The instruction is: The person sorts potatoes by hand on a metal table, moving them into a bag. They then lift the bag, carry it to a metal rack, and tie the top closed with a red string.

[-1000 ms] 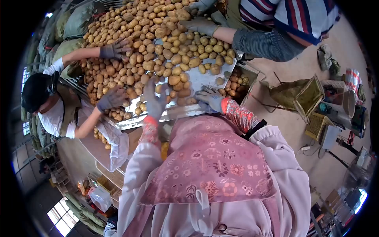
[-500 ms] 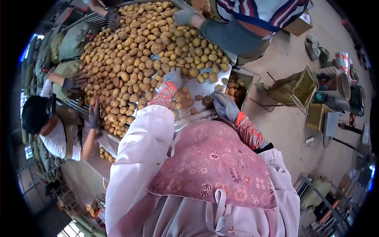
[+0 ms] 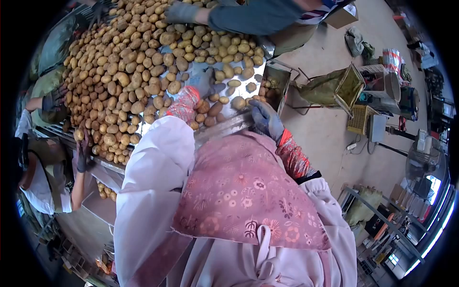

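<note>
Potatoes (image 3: 124, 62) are heaped across the bench (image 3: 222, 128) from about ten o'clock round to twelve, thick at the far side and thinning toward me, where bare metal shows between them. My left hand (image 3: 205, 85), in a grey glove, is over that thinner patch at about half past eleven, thumb out toward three o'clock and away from the rest. The back of the hand faces me, so I cannot tell whether those fingers hold a potato. Several potatoes lie just below it, toward the bench's near lip.

My right hand (image 3: 267, 118) is at two o'clock, by the near corner of the bench, its fingers together and bent toward a few potatoes just beside them. Whether they grip one, I cannot tell. Just past it, near one o'clock, a bin (image 3: 286, 90) stands against the bench with more potatoes inside.

Between eleven and twelve, a co-worker's gloved hand (image 3: 181, 12) reaches over the heap. At nine o'clock another co-worker's hand (image 3: 83, 155) is at a potato on the heap's edge.
</note>
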Demonstrator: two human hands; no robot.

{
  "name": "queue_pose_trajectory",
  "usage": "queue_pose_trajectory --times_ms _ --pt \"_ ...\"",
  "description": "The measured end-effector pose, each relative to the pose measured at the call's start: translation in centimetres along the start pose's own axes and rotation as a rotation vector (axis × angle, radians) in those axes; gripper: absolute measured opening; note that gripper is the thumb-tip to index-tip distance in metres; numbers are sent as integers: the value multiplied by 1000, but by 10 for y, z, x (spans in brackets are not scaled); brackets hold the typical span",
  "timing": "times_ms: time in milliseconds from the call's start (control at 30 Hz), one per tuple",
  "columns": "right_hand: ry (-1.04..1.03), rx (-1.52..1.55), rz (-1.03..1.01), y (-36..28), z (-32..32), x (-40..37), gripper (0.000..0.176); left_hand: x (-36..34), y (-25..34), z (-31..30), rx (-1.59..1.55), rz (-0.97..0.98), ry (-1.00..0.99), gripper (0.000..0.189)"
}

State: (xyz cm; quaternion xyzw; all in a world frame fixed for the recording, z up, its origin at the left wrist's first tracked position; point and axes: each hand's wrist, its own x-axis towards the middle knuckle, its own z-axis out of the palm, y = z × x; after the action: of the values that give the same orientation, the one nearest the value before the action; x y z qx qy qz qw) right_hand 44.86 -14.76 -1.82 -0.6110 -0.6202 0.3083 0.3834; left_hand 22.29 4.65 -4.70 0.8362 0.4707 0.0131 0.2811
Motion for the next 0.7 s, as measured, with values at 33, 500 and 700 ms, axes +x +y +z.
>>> queue_pose_trajectory --times_ms 33,500,700 --pt "-39 24 49 -1 -5 -1 27 1 -2 0 -234 20 -103 75" --pt "-313 24 128 -13 15 24 29 -147 -47 -9 -1426 -198 496 20" --pt "-295 50 -38 4 58 14 26 -164 -20 -19 -165 -470 -125 59"
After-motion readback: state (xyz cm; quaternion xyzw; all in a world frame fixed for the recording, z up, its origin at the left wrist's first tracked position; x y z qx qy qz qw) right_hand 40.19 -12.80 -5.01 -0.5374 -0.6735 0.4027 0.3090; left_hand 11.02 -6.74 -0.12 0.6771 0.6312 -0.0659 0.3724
